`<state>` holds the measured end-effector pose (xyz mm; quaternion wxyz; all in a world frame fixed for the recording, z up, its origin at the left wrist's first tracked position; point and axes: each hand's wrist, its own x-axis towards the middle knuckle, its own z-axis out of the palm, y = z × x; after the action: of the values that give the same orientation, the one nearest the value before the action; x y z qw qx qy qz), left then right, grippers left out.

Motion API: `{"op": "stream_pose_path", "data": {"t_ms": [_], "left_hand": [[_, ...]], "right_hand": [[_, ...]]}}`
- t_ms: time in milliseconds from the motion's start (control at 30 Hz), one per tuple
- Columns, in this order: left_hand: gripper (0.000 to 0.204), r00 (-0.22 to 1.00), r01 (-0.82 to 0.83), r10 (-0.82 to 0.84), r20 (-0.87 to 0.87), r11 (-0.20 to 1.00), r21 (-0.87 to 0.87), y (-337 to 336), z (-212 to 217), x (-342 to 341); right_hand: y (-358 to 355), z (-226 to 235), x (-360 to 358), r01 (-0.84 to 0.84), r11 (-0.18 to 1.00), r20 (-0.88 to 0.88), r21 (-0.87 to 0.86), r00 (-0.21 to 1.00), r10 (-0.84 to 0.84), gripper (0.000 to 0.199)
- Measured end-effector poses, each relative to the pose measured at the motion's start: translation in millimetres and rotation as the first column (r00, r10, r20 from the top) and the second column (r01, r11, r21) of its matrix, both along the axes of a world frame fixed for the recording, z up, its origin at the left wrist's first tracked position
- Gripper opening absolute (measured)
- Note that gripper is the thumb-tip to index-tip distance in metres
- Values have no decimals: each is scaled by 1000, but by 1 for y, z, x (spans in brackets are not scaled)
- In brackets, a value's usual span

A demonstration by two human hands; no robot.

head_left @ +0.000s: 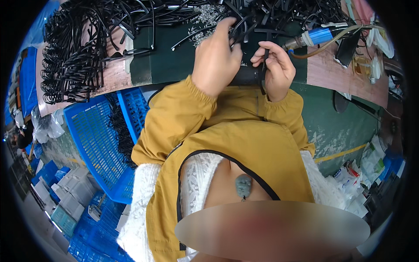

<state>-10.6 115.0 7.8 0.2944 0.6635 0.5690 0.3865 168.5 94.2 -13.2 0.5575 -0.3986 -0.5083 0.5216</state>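
Observation:
My right hand (277, 70) is closed on a thin black strip (264, 65), which looks like an eyeglass temple and stands nearly upright between the fingers and thumb. To its left, my left hand (217, 61) is slightly blurred, its index finger stretched toward the far side of the table and its thumb apart from it. It is beside a heap of small silver metal pieces (207, 17), perhaps screws. Black strips lie just past its fingertips; I see none clearly gripped. Its other fingers are hidden behind the hand.
A blue-bodied tool (317, 36) with a brown hose lies right of my right hand. Stacked black curved pieces (72, 70) fill the table's left end; more lie along the back. A blue basket (94, 144) holding black pieces stands below the table edge on the left.

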Motion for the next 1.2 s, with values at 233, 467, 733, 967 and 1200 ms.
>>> {"op": "stream_pose_path", "data": {"t_ms": [233, 467, 733, 967, 1200], "left_hand": [[52, 951, 289, -258, 169, 937, -196, 109, 64, 25], [25, 746, -114, 292, 598, 941, -318, 9, 24, -42], [27, 388, 169, 278, 879, 916, -365, -9, 5, -29], [35, 347, 290, 290, 892, 871, -396, -5, 3, -30], [30, 238, 221, 289, 927, 914, -342, -41, 10, -28]], "right_hand": [[20, -3, -6, -153, 979, 347, 134, 933, 99, 49], [33, 0, -16, -116, 982, 500, 146, 865, 27, 32], [13, 5, -12, -61, 988, 192, 144, 981, 32, 19], [10, 2, -10, -164, 954, 645, 251, 764, -39, 30], [-13, 5, 16, 60, 973, 266, 224, 956, -120, 43]]}}
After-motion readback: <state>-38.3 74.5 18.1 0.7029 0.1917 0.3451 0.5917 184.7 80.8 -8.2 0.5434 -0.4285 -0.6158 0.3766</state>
